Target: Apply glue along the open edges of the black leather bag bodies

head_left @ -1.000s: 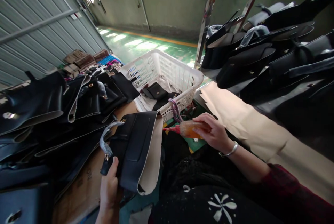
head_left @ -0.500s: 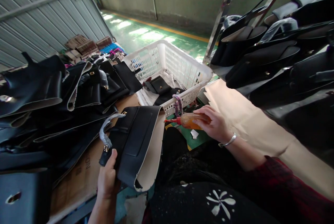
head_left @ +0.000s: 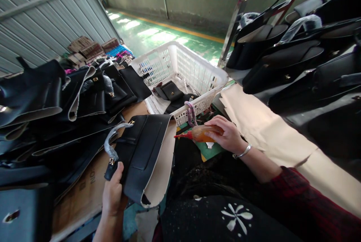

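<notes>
Since the previous frame, the bottle's red nozzle has dipped and shifted slightly toward the near side along the open edge of the bag. The right hand is closed around the bottle, thumb and fingers wrapped on its amber body, which lies nearly level. The nozzle tip is at the bag's right edge, beside the pale lining; contact cannot be confirmed. The left hand grips the bag at its near left end, thumb on top close to the wrapped handle; its fingers are hidden. The bag is tilted, mouth facing right, just on the near side of the white crate, which contains black pieces. More bags are piled at left; brown paper lies at right.
</notes>
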{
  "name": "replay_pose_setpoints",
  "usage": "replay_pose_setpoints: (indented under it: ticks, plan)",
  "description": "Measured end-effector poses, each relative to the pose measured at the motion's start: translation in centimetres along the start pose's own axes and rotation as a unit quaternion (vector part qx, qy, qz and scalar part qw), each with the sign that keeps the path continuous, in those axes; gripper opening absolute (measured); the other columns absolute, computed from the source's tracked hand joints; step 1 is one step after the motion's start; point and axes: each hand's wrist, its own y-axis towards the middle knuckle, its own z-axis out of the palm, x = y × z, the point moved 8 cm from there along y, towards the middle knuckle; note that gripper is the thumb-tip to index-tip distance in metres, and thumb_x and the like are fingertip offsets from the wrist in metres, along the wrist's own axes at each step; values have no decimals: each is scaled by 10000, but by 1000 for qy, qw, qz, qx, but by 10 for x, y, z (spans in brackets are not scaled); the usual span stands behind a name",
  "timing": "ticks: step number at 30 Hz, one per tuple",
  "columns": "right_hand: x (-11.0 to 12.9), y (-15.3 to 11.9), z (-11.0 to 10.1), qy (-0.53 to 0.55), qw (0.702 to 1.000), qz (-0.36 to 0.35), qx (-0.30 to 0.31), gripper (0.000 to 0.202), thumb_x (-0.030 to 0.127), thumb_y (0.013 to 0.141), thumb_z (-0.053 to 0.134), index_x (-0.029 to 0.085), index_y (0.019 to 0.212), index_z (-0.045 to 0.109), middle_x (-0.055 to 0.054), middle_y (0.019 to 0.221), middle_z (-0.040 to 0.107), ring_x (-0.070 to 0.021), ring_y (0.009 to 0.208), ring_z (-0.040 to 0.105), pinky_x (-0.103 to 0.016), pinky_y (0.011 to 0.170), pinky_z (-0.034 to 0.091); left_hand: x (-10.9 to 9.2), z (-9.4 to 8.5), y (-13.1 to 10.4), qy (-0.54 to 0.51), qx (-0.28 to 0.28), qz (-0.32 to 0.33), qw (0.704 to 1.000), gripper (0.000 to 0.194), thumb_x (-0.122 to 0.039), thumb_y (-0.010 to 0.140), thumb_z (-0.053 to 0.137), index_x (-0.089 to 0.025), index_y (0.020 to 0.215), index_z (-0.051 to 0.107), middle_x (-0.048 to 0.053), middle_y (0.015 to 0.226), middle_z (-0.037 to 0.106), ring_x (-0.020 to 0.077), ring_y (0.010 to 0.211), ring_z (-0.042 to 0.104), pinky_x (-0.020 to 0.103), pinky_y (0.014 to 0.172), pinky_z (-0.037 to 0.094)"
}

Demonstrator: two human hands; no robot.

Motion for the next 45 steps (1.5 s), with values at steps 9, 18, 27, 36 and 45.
replay_pose_setpoints:
  ticks: [9,18,27,36,45]
  plan:
    - [10,-7,1,37,999,-1,23,130,232,851,707,197,976,696,-65,856,667,-199,748,642,-321,660,562,-1,6,-11,-31,-11,-39,999,176,-154,909,632,-126,1051,734,41,821,751,213,850,756,329,865,615]
    - [20,-20,4,72,996,21,45,138,286,854,725,198,955,690,-61,843,656,-192,721,640,-309,634,557,-6,7,-17,-35,-26,-33,998,133,-129,918,627,-110,988,739,40,802,749,169,745,741,282,846,609]
    - [26,-33,0,88,995,28,28,158,286,867,738,198,995,706,-62,858,647,-191,725,645,-302,619,553,4,-3,6,-1,8,8,1000,219,-198,895,673,-101,1082,736,104,972,764,245,1001,739,353,944,583]
    - [-18,-19,1,38,994,79,-62,155,334,856,726,201,928,696,-47,818,642,-199,722,622,-329,666,538,10,-7,16,14,15,13,1000,290,-328,885,703,-115,1081,728,118,939,758,289,1051,724,388,961,575]
    - [-16,-31,14,73,994,73,-25,182,375,879,727,207,942,697,-59,830,670,-216,754,634,-342,683,540,3,0,0,-25,-15,-18,999,207,-204,914,662,-127,1091,736,47,768,732,209,789,749,309,800,624]
